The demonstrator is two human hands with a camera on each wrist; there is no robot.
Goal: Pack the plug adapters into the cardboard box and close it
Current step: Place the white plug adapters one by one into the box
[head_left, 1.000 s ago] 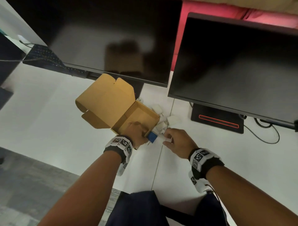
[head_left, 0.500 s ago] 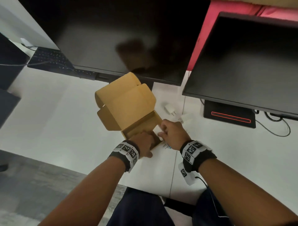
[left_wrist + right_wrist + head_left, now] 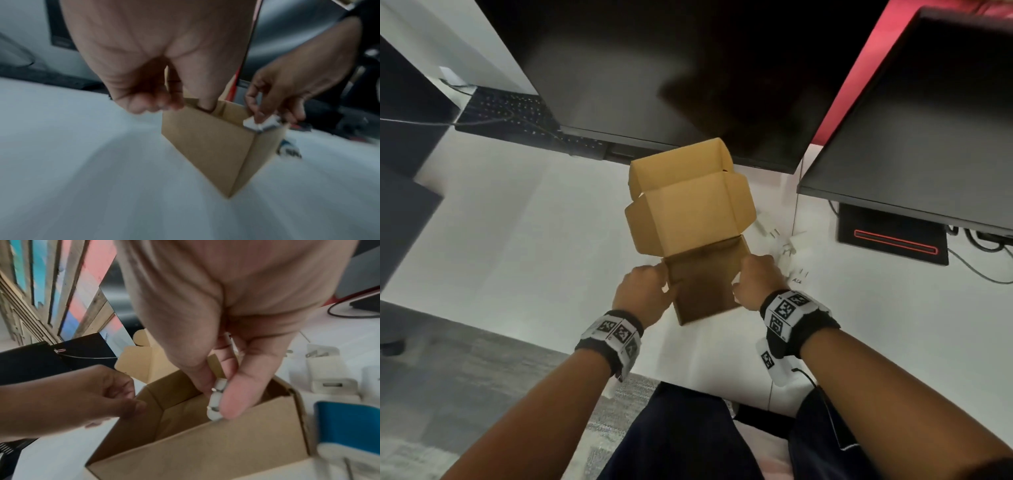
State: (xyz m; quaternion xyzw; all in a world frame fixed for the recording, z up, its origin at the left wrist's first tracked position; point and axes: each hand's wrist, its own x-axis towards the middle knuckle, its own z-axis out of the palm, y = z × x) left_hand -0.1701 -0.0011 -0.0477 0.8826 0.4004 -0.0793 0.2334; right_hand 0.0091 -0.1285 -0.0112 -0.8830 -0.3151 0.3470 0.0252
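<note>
Brown cardboard box is sitting open on the white desk, lid up. We are pinching its left wall with our left hand while our right hand is gripping a white plug adapter over the box's right edge. More adapters are lying just right of it.

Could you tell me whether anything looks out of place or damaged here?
Nothing stands out. The cardboard box sits open and intact, the right hand pinches a white adapter over it, and more adapters lie beside it.
</note>
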